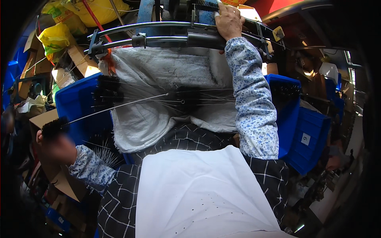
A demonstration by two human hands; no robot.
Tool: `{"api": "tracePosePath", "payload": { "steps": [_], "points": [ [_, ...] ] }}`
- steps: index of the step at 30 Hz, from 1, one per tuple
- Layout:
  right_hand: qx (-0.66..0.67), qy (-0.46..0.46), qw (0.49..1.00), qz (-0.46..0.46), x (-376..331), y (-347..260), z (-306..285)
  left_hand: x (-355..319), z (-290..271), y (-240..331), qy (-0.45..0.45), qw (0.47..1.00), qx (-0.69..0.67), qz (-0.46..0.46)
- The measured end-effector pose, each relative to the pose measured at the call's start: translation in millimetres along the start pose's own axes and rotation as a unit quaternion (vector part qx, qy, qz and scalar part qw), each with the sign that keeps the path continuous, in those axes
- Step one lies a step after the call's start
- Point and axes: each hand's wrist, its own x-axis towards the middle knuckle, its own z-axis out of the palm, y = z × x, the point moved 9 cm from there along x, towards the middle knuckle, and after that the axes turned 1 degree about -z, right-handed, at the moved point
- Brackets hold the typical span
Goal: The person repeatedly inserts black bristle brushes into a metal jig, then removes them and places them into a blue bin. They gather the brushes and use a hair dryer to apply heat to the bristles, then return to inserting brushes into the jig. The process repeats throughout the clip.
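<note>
At the far left, my left hand [59, 148], partly smeared, is closed around the black bristle head of a wire brush [55, 127]. The brush's twisted wire stem [119, 106] slants up to the right and ends in a small loop over my lap. My right hand [230, 22] reaches forward to the top of a metal machine [166, 39] with curved rails. Its fingers are curled beside a white piece and a black bristle strip [207, 5]; what they grip is hard to make out. Across the pale woven sack [137, 135] on my lap lie more black wire brushes [109, 89].
A blue bin [77, 95] stands at my left, with more wire brushes by it. Blue bins [307, 139] also stand at my right, with black brushes [287, 89] on top. Cardboard boxes [81, 59] and yellow bags [58, 37] crowd the far left.
</note>
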Motion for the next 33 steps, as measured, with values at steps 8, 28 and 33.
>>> {"api": "tracePosePath", "payload": {
  "steps": [8, 28, 33],
  "points": [
    [0.092, -0.036, 0.988, 0.118, -20, 22, -3, 9, -16, -28, 0.021, 0.988, -0.154, -0.022],
    [0.077, -0.076, 0.984, 0.141, 5, -82, 4, 1, 4, -30, 0.056, 0.953, -0.267, -0.128],
    [0.092, -0.059, 0.987, 0.119, 2, -73, -2, 0, 12, -29, 0.047, 0.949, -0.277, -0.142]
  ]
}}
